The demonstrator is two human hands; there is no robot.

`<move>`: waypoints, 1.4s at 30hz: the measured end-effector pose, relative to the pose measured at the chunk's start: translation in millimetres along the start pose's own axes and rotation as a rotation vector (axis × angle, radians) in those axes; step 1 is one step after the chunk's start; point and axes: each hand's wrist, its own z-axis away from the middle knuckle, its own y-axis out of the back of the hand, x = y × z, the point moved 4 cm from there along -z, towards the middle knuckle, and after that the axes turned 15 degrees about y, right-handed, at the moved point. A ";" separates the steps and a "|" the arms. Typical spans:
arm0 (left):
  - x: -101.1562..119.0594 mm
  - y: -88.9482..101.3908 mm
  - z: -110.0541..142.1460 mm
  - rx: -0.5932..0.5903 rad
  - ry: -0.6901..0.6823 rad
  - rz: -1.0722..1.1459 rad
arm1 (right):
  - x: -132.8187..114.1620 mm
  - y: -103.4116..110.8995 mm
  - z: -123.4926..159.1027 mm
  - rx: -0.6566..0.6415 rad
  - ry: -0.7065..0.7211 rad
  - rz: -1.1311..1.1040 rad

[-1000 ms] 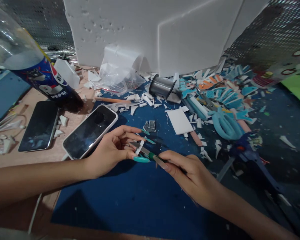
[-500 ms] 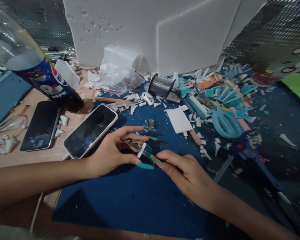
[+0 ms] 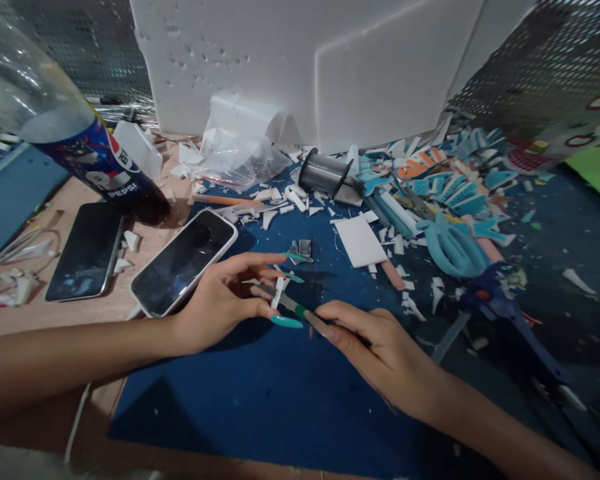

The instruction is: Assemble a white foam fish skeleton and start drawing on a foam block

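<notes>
- Taking the small white strip (image 3: 279, 293) as our dial's centre, we see it above the blue mat (image 3: 230, 407), crossing a slim metal tool (image 3: 286, 301).
- Our left hand (image 3: 225, 300) curls narrowly around the strip, thumb near its lower end and fingers near its upper; whether it truly pinches, we cannot tell.
- Our right hand (image 3: 380, 350), toward four o'clock, is closed on that tool, whose tip points toward ten o'clock, in among the left fingers.
- Toward one o'clock, just beyond the left fingertips, we see a small greyish square (image 3: 305, 249) on the mat.
- Near two o'clock we have a flat white card (image 3: 360, 241); farther right, between two and three, light-blue scissor handles (image 3: 453, 250).
- Between twelve and one lies a dark spool (image 3: 324, 175).
- Between nine and ten, close to our left wrist, rests a white-edged phone (image 3: 184, 263).
- At ten, well apart, leans a Pepsi bottle (image 3: 100, 160).
</notes>
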 end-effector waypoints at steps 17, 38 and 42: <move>0.7 3.3 -3.5 -0.034 -0.101 -0.212 | 3.0 1.2 3.3 -0.091 -0.045 0.057; 3.7 -1.4 9.5 0.091 -0.409 -0.823 | 8.9 12.1 6.3 0.225 -0.014 -0.354; 3.6 -2.1 11.9 0.117 -0.444 -0.854 | 9.0 11.3 5.3 0.237 -0.001 -0.306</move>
